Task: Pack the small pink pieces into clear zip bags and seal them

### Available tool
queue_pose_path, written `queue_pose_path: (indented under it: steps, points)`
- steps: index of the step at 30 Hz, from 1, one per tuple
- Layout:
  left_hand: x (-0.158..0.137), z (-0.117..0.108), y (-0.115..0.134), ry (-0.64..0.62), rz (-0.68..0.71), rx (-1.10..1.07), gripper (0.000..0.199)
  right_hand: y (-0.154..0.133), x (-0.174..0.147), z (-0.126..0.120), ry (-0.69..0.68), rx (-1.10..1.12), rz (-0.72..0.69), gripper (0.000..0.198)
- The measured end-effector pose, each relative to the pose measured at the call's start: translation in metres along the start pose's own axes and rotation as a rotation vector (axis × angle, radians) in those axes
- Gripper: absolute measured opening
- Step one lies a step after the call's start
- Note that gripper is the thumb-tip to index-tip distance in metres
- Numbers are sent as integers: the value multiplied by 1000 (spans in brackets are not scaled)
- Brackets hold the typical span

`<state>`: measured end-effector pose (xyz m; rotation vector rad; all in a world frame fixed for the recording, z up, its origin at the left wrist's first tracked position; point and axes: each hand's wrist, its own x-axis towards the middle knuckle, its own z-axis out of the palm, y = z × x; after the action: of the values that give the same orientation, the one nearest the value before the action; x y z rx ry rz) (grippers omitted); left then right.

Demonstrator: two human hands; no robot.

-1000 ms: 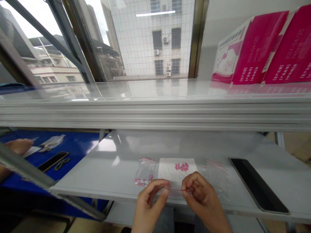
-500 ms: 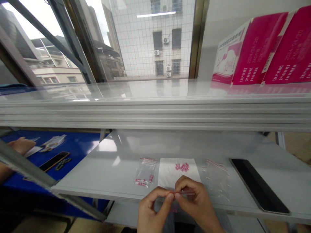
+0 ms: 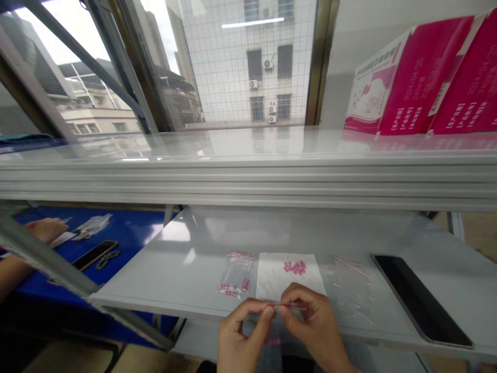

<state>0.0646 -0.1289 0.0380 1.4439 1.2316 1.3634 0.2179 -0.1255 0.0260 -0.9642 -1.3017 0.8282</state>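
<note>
Between my hands is a small clear zip bag [image 3: 276,331], its pink-edged top strip pinched and several pink beads showing low inside. My left hand [image 3: 243,334] grips the strip between thumb and forefinger. Close beside it, my right hand [image 3: 312,324] pinches the same strip with thumb and fingers. Just beyond them lies a white paper sheet [image 3: 269,272] bearing a cluster of pink beads [image 3: 295,267]. Left of the sheet is another zip bag [image 3: 235,272] with pink beads at its bottom. Flat clear zip bags [image 3: 351,290] lie to the right.
A dark-screened tablet [image 3: 421,300] lies on the right of the grey table [image 3: 155,280]. A raised shelf [image 3: 248,181] crosses behind, carrying pink boxes [image 3: 423,77]. At left, another person's hand [image 3: 46,229] is over a blue table with a phone [image 3: 95,254].
My thumbs have moved slightly apart along the bag's strip, and the beads inside show more clearly. The whole view has shifted a little.
</note>
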Motion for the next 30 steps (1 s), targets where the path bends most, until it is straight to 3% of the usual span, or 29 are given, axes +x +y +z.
queue_pose_path:
  steps: [12,18,21,24,26,30]
  points:
    - [4,-23,1,37,-18,59,23,9,0,8,33,136,25,8]
    - [9,-33,-1,-12,2,68,22,9,1,4,-14,156,56,10]
    - [10,-30,2,-15,51,-18,22,2,1,4,12,170,30,11]
    - [8,-23,5,-102,123,-81,18,-5,1,7,-53,188,33,11]
    - [7,-18,6,-148,114,-54,15,-7,0,10,-59,217,41,12]
    - [5,-16,10,-115,55,-23,20,-5,-5,18,-29,234,37,14]
